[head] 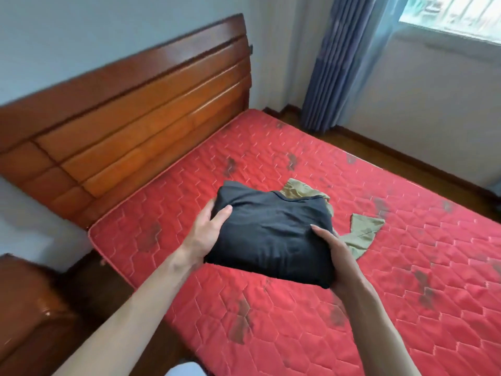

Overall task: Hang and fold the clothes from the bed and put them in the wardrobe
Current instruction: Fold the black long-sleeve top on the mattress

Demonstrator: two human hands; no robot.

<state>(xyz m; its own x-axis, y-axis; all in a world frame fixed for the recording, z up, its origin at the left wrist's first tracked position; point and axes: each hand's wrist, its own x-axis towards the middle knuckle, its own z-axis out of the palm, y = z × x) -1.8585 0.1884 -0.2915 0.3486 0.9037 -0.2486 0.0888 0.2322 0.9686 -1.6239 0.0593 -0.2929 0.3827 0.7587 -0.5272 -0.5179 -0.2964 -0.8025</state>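
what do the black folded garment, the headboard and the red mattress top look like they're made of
Black folded garment: soft matte knit, probably cotton jersey; it creases and sags between the hands.
Headboard: reddish-brown wood with a glossy varnish; light streaks gleam on its horizontal slats.
Red mattress: quilted woven fabric with a slight sheen, stitched in zigzag panels and marked with dark smudges. The exact fibre cannot be told.

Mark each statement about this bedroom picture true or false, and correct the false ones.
1. Both hands hold the folded black garment. True: left hand, right hand.
2. The mattress is blue. False: it is red, quilted.
3. An olive-green garment lies on the mattress beyond the black one. True.
4. The headboard is white metal. False: it is brown wood.
5. The curtain by the window is blue-grey. True.
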